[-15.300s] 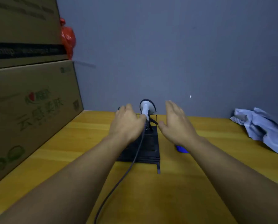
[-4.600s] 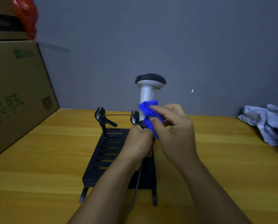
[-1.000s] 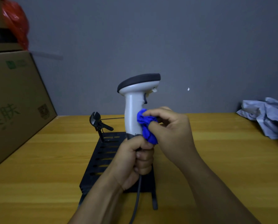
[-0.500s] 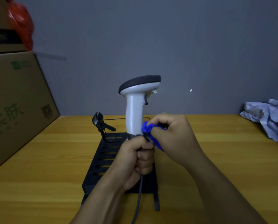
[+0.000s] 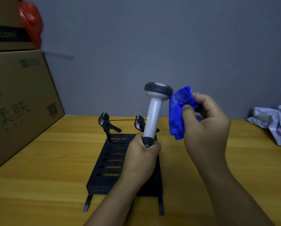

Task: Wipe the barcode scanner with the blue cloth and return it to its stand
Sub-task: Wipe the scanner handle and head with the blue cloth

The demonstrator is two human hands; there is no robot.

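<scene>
The left hand (image 5: pixel 143 156) is gripping the scanner (image 5: pixel 154 111) by its base, handle nearly upright, head tilting slightly right, above the black stand (image 5: pixel 113 162) on the desk (image 5: pixel 46 168). The right hand (image 5: pixel 205 126) is pinching the bunched blue cloth (image 5: pixel 179 111) against the head's right edge.

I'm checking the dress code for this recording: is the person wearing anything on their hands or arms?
Nothing shows: the left hand and right hand are bare, without gloves, rings or a watch, and both forearms are uncovered, with no sleeve in view.
</scene>
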